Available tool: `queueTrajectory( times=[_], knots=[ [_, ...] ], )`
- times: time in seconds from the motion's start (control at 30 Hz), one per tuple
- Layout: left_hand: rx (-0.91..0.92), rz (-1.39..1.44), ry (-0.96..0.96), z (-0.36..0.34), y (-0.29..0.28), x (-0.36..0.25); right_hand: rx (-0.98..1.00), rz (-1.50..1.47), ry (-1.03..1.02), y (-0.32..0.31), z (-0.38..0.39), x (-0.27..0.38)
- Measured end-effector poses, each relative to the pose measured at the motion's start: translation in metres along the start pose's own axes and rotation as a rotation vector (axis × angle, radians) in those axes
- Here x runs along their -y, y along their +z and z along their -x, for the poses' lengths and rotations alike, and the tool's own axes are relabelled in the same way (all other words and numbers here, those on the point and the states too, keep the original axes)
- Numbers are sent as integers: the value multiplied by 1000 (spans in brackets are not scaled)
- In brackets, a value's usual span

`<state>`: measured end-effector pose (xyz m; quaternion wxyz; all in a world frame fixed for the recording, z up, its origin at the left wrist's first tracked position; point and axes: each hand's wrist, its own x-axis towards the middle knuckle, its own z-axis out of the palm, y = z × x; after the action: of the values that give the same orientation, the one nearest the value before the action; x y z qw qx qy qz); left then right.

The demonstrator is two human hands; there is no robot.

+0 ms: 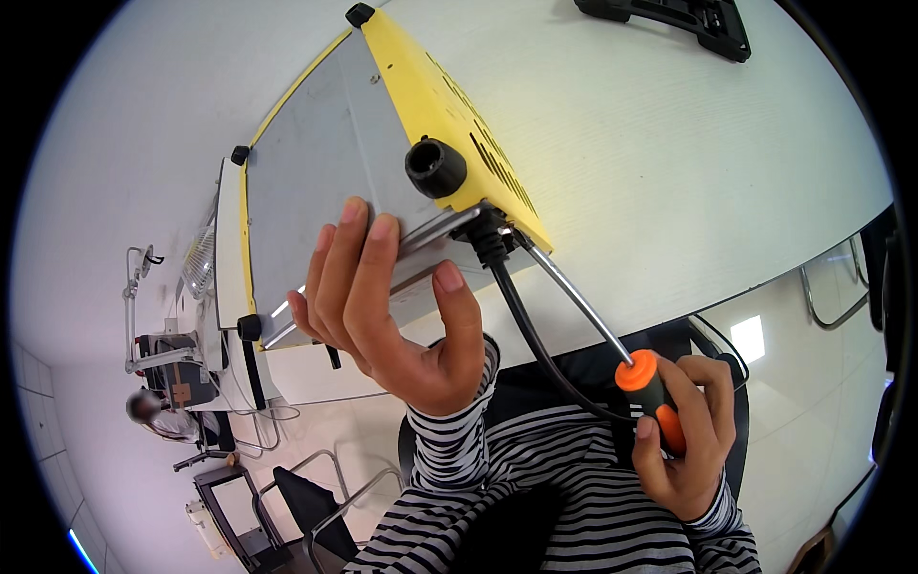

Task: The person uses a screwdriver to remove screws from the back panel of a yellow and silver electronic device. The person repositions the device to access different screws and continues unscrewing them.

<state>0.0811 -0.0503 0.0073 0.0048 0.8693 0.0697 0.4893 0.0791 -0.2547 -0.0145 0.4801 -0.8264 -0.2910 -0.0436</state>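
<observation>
A yellow metal device [411, 86] with a grey underside panel [316, 143] and black rubber feet [435, 167] lies tipped on the white table. My left hand [392, 335] grips it at the near edge, fingertips on the panel and thumb below the black cable [512, 301]'s entry. My right hand [693, 450] is closed round an orange-and-black screwdriver [650, 392]. Its long shaft reaches up to the yellow side beside the cable entry; the tip's exact seat is hard to make out.
The white table [688, 163] carries a black plastic case [688, 19] at the back. At left are a lamp arm [143, 364], a wire fan guard [199, 258] and a seated person [172, 421]. A black chair [306, 507] stands on the lower left.
</observation>
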Motion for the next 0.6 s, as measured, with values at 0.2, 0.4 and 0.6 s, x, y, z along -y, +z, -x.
queueTrajectory(
  times=[0.2,0.4,0.6],
  knots=[
    [11,-5,5,0,-1,0,95,-174,46,-3,-3,-1],
    [6,-4,2,0,0,0,94,-182,30,-3,-3,-3],
    [-1,4,11,0,1,1,-123,201,-167,2,0,-8]
  ],
)
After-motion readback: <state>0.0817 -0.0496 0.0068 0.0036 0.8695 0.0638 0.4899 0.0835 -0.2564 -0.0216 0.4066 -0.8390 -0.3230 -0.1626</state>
